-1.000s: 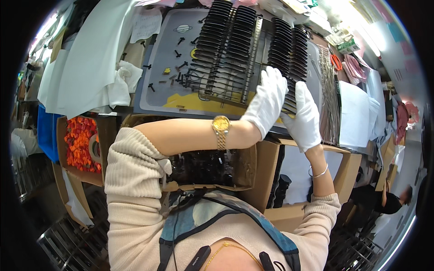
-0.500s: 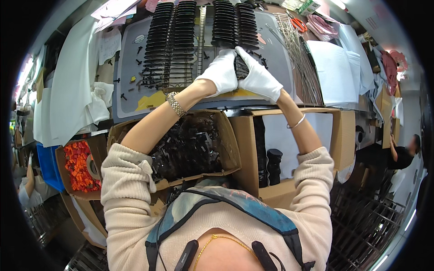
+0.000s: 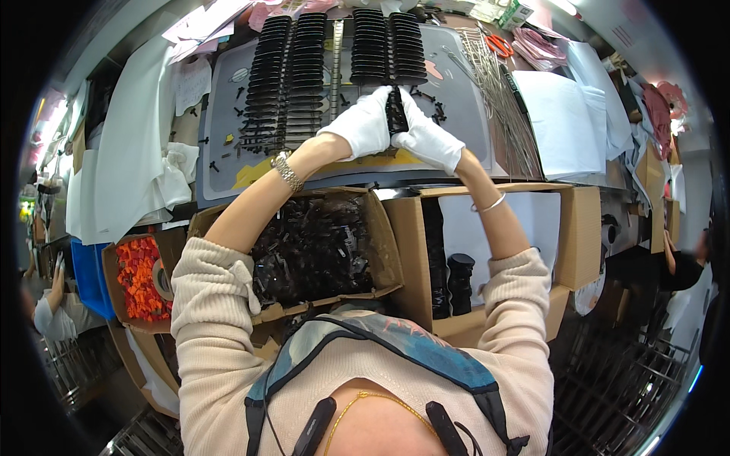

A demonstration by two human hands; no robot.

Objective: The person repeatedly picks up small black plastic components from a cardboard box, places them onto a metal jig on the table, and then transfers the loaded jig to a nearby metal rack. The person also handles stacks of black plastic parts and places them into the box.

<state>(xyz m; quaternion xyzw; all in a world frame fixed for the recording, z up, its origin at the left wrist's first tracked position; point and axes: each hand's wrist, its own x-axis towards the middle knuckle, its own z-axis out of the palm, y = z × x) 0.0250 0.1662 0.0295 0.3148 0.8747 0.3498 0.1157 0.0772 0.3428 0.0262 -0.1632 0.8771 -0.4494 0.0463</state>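
Note:
Both my hands wear white gloves and meet at the near end of the right-hand row of thin black pieces (image 3: pixel 388 49). A narrow stack of small black pieces (image 3: pixel 396 112) is pressed between them. My left hand (image 3: pixel 365 126) closes on its left side, fingertips near its top. My right hand (image 3: pixel 428 135) grips the right side, the thumb hidden from clear view. Just left, a second long row of black pieces (image 3: pixel 287 83) lies on the grey mat (image 3: pixel 220 144), with a metal strip (image 3: pixel 337 68) between the rows. What exactly the pieces are, I cannot make out.
Below the table edge stand a carton of black parts (image 3: pixel 312 243), a carton holding dark stacks (image 3: pixel 460 281), and a box of orange pieces (image 3: pixel 141 277). Thin metal rods (image 3: pixel 506 114), orange-handled scissors (image 3: pixel 498 44) and white sheets (image 3: pixel 566 121) lie at right. Another person (image 3: pixel 658 262) is at far right.
My hands have drawn slightly toward me, and the stack between them shows more plainly. A gap now shows beside the right-hand row's near end, where my hands were.

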